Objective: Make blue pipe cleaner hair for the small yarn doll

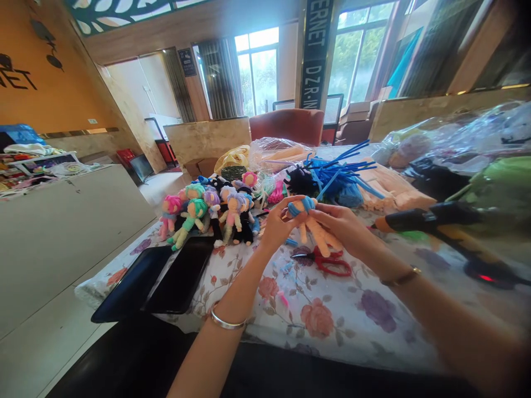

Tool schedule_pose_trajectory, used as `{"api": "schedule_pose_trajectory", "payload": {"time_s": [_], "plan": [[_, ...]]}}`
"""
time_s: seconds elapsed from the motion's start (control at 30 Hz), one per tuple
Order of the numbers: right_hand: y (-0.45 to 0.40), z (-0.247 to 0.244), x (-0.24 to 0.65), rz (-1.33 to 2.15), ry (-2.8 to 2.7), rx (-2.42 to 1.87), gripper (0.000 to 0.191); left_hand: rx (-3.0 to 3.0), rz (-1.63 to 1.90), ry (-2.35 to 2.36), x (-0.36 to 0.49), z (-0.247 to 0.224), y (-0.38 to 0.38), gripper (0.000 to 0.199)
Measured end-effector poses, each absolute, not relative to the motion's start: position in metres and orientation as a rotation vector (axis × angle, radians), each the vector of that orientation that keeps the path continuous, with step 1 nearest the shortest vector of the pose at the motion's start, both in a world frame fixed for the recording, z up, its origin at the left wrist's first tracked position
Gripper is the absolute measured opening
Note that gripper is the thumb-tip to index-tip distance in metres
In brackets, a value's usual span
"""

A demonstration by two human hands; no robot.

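Note:
Between my two hands is a small peach doll [317, 235] with blue hair on its head, its limbs hanging down. My left hand [282, 221] is closed on the left side of the doll's head. From the other side my right hand [338, 224] grips the head too, fingers meeting near the blue hair. Below the doll a pair of red-handled scissors [334, 264] lies on the flowered tablecloth [290, 320]. Small blue and pink scraps are scattered beside the scissors.
Several finished-looking dolls [194, 213] crowd the table's left. Two dark phones or tablets [180, 276] lie before them. Blue fuzzy stems [344, 177] and peach pieces [390, 185] are piled behind. A glue gun [452, 221] stands at the right, by plastic bags [468, 132].

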State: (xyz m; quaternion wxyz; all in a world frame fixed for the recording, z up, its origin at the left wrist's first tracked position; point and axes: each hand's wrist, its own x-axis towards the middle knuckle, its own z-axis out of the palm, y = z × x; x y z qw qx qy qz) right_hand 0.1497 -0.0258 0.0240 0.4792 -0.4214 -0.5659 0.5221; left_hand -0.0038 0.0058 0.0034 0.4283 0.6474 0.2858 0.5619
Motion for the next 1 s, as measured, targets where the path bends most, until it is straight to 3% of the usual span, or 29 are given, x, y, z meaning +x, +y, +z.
{"api": "schedule_pose_trajectory", "payload": {"time_s": [0.2,0.57,0.8,1.0], "plan": [[-0.0294,0.0267,0.148,1.393,-1.269,-0.957,0.047,1.56,1.419,0.701,-0.0035,0.004,0.0047,0.042],[-0.0301,0.0255,0.144,1.363,-1.266,-0.915,0.042,1.484,1.5,0.722,-0.0012,0.0037,0.0047,0.034],[-0.031,0.0248,0.1456,1.313,-1.276,-0.935,0.049,1.465,1.509,0.721,-0.001,0.0039,0.0038,0.033],[-0.0285,0.0226,0.1469,1.311,-1.295,-0.939,0.051,1.424,1.514,0.744,0.0005,0.0059,0.0033,0.021]]}}
